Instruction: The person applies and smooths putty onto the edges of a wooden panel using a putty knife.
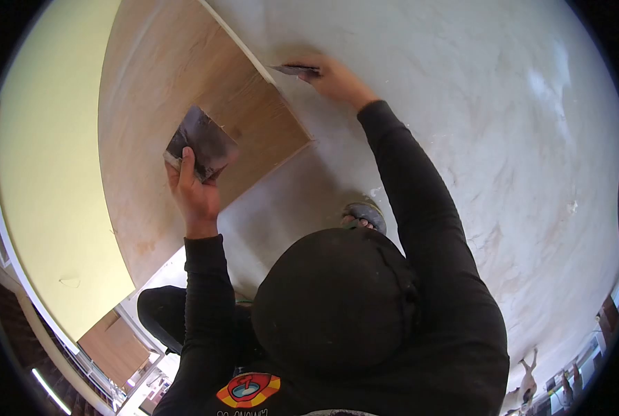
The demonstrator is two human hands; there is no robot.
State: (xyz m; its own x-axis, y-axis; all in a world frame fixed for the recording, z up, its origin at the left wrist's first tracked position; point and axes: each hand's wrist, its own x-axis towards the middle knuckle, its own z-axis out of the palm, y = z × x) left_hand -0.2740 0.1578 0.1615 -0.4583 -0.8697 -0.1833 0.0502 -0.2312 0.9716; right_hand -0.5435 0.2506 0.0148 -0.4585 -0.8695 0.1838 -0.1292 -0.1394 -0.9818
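Note:
My left hand (195,191) grips a dark, flat square plate (202,142), its thumb lying across the face, in front of a wooden panel (164,76). My right hand (334,78) is closed on a thin dark scraper (297,70). That blade points left, near the pale edge strip (243,48) of the panel. Whether the blade touches the strip, I cannot tell. Around the right hand is a grey, smeared surface (462,125).
A pale yellow panel (42,173) stands at the far left. One foot in a sandal (365,216) shows below the wooden panel's corner. A brown board (114,347) is at the lower left. A dark round cap (334,298) fills the lower middle.

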